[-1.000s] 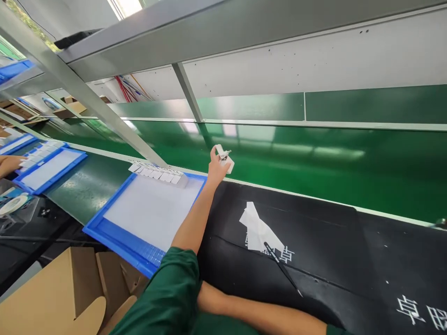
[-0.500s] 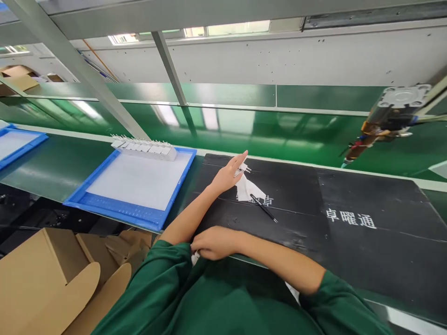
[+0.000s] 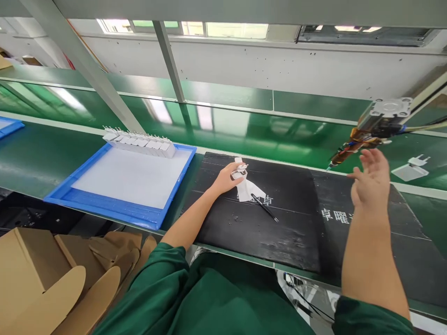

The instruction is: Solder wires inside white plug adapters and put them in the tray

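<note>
My left hand point(image 3: 226, 179) grips a small white plastic housing point(image 3: 239, 174) above the black mat point(image 3: 279, 186). Just below it lie a white cloth point(image 3: 247, 190) and black tweezers point(image 3: 265, 208). My right hand point(image 3: 372, 179) is raised over the right part of the mat, fingers apart and holding nothing. Close to its fingertips hangs a dispensing tool point(image 3: 345, 151) with a thin nozzle, its tip pointing down and left. Farther right, a white plug piece point(image 3: 411, 168) lies on the green belt.
A blue tray point(image 3: 157, 217) at left has a row of white adapters point(image 3: 139, 143) along its back edge. Open cardboard boxes point(image 3: 42, 279) stand at lower left. A slanted metal post point(image 3: 85, 70) rises behind the tray. Another blue tray point(image 3: 10, 128) shows at far left.
My right hand has moved from beside my left forearm far to the right, near the dispensing tool, and opened. My left hand's fingers have curled round the white housing. The view has shifted slightly.
</note>
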Demonstrator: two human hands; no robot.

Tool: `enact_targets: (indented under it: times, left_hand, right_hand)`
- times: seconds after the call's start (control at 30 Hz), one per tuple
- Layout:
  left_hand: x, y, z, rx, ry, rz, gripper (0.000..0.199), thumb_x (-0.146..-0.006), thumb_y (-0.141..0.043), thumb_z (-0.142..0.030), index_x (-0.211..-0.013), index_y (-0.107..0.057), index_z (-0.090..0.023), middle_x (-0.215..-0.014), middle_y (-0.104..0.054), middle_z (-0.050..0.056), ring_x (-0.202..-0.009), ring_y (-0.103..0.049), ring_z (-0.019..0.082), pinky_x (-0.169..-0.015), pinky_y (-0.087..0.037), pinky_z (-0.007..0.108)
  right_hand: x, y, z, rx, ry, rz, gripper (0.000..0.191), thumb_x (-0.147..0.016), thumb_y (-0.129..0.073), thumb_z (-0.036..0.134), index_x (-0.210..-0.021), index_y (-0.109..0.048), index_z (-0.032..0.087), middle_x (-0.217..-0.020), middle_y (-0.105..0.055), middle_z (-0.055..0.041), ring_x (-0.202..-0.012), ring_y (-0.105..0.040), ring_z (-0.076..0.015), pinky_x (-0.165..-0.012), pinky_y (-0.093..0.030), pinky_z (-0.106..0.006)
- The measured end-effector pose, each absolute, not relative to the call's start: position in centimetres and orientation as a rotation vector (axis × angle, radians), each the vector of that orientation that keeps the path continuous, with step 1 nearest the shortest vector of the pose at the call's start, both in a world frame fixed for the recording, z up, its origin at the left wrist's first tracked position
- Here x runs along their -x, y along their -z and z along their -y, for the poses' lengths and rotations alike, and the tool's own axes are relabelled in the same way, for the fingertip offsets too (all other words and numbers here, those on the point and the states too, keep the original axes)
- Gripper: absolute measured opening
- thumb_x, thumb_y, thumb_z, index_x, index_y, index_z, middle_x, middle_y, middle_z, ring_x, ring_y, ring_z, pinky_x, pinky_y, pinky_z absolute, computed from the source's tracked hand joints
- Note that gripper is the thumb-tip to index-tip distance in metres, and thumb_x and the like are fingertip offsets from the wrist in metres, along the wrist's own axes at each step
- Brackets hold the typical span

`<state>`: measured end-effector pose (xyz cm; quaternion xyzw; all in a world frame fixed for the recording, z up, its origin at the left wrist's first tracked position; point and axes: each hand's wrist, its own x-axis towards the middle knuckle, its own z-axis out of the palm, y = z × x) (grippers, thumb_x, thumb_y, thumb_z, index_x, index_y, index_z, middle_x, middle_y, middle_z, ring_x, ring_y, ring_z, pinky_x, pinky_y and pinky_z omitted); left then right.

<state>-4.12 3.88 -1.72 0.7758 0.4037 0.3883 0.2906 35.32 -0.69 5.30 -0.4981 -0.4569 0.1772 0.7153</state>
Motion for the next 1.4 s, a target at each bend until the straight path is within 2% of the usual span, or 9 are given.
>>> enact_targets:
  times: [0.1, 0.2, 0.27, 0.33, 0.43, 0.6, 0.73, 0.97, 1.4]
  left_hand:
    - [4.5, 2.2, -4.0, -1.98, -0.934, -1.149, 0.054, -0.079, -0.072, -0.028, -0.129, -0.057, -0.014, -0.123, -0.064, 0.014, -0.112, -0.062, 0.026, -0.098, -0.052, 0.041]
    - [4.6, 2.1, -3.9, -2.058, -0.862, -1.289, 0.052, -0.074, -0.079, -0.032, -0.12, -0.065, -0.015, -0.137, -0.055, 0.016, -0.127, -0.05, 0.034, -0.106, -0.044, 0.052]
    - [4.4, 1.9, -3.7, -2.106, -0.848, -1.325, 0.042, -0.073, -0.08, -0.029, -0.111, -0.07, -0.016, -0.139, -0.054, 0.015, -0.13, -0.047, 0.035, -0.109, -0.041, 0.053]
    - [4.1, 1.7, -3.6, -2.104, -0.873, -1.297, 0.034, -0.075, -0.078, -0.023, -0.108, -0.071, -0.017, -0.13, -0.062, 0.012, -0.125, -0.051, 0.031, -0.108, -0.043, 0.049]
    - [3.7, 1.4, -3.5, -2.041, -0.953, -1.274, 0.037, -0.077, -0.074, -0.015, -0.113, -0.068, -0.018, -0.12, -0.067, 0.009, -0.12, -0.057, 0.026, -0.104, -0.047, 0.042]
    - [3.5, 0.9, -3.1, -1.865, -1.004, -1.333, 0.041, -0.08, -0.071, -0.015, -0.12, -0.063, -0.019, -0.109, -0.07, 0.006, -0.091, -0.066, 0.021, -0.082, -0.054, 0.033]
    - [3.5, 0.5, -2.8, -1.847, -1.115, -1.311, 0.033, -0.081, -0.072, -0.021, -0.112, -0.064, -0.017, -0.1, -0.069, 0.005, -0.082, -0.064, 0.018, -0.074, -0.051, 0.028]
    - [3.2, 0.3, -2.2, -1.896, -1.249, -1.193, 0.035, -0.081, -0.074, -0.03, -0.112, -0.063, -0.019, -0.101, -0.065, 0.005, -0.091, -0.063, 0.019, -0.081, -0.051, 0.029]
    - [2.9, -0.5, -1.7, -1.854, -1.322, -1.137, 0.035, -0.081, -0.075, -0.032, -0.111, -0.063, -0.019, -0.099, -0.065, 0.005, -0.09, -0.063, 0.019, -0.082, -0.051, 0.029]
  right_hand:
    - [-33.1, -6.0, -1.6, 1.095, -0.493, 1.2, 0.047, -0.062, -0.083, 0.027, -0.105, -0.065, 0.033, -0.107, -0.067, -0.0001, -0.115, -0.059, -0.0264, -0.081, -0.051, -0.042]
    - [-29.6, -6.9, -2.8, 1.02, -0.549, 1.296, 0.048, -0.061, -0.085, 0.027, -0.103, -0.064, 0.036, -0.094, -0.064, 0.0022, -0.097, -0.064, -0.0221, -0.081, -0.049, -0.04]
    - [-27.2, -7.5, -3.3, 0.956, -0.636, 1.391, 0.05, -0.062, -0.085, 0.029, -0.106, -0.063, 0.036, -0.091, -0.061, 0.0024, -0.089, -0.064, -0.0199, -0.081, -0.05, -0.038]
    - [-24.6, -8.2, -3.4, 0.92, -0.668, 1.487, 0.053, -0.063, -0.085, 0.031, -0.11, -0.06, 0.034, -0.09, -0.059, 0.0019, -0.085, -0.063, -0.019, -0.079, -0.051, -0.037]
    - [-20.0, -9.2, -3.3, 0.904, -0.641, 1.572, 0.051, -0.07, -0.081, 0.034, -0.114, -0.055, 0.031, -0.089, -0.057, 0.0017, -0.082, -0.062, -0.0179, -0.077, -0.053, -0.037]
    - [-13.1, -10.2, -2.2, 0.707, -0.671, 1.545, 0.032, -0.082, -0.07, 0.038, -0.109, -0.054, 0.031, -0.082, -0.053, 0.003, -0.072, -0.057, -0.0141, -0.069, -0.053, -0.033]
    - [-11.4, -10.4, -1.2, 0.582, -0.719, 1.552, 0.03, -0.081, -0.071, 0.034, -0.107, -0.056, 0.03, -0.083, -0.051, 0.0027, -0.071, -0.054, -0.0135, -0.066, -0.052, -0.032]
    - [-11.6, -10.1, -0.5, 0.661, -0.693, 1.518, 0.041, -0.075, -0.076, 0.032, -0.109, -0.055, 0.03, -0.084, -0.05, 0.0029, -0.071, -0.055, -0.0143, -0.071, -0.055, -0.036]
    - [-10.8, -10.4, -0.3, 0.676, -0.646, 1.48, 0.023, -0.083, -0.068, 0.031, -0.102, -0.057, 0.031, -0.076, -0.047, 0.0029, -0.066, -0.053, -0.014, -0.062, -0.052, -0.032]
